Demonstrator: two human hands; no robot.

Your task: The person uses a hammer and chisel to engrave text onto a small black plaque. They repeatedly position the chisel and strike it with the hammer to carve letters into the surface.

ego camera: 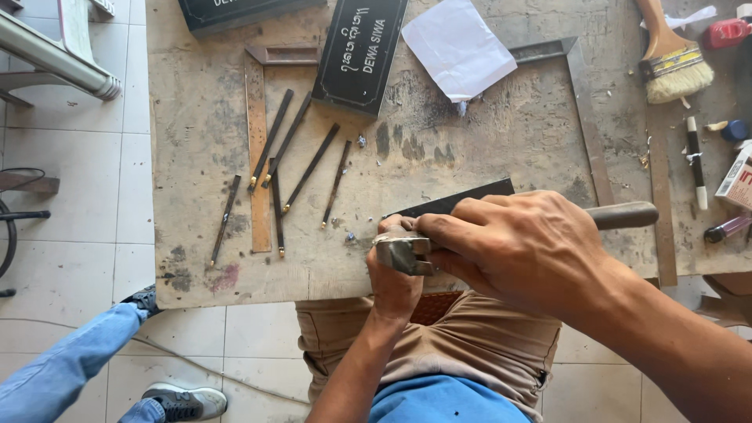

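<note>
Right hand (pixel 517 251) grips a hammer (pixel 403 252) (wooden handle) above the left hand's (pixel 394 283) clenched fist on the worktable (pixel 204 117)

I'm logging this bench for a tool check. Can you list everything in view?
Board: one, worn brown, centre.
Strips: six, dark, on board left.
Plaques: two, black, top.
Paper: one, white, top.
Squares: two, metal, left and right on board.
Brush: one, wooden, top right.
Marker: one, white and black, right.
Shoe: one, grey, another person's, bottom left.
Hammer: one, grey head, in right hand.
Left hand: at board edge, under hammer.
Right hand: grips hammer.
</note>
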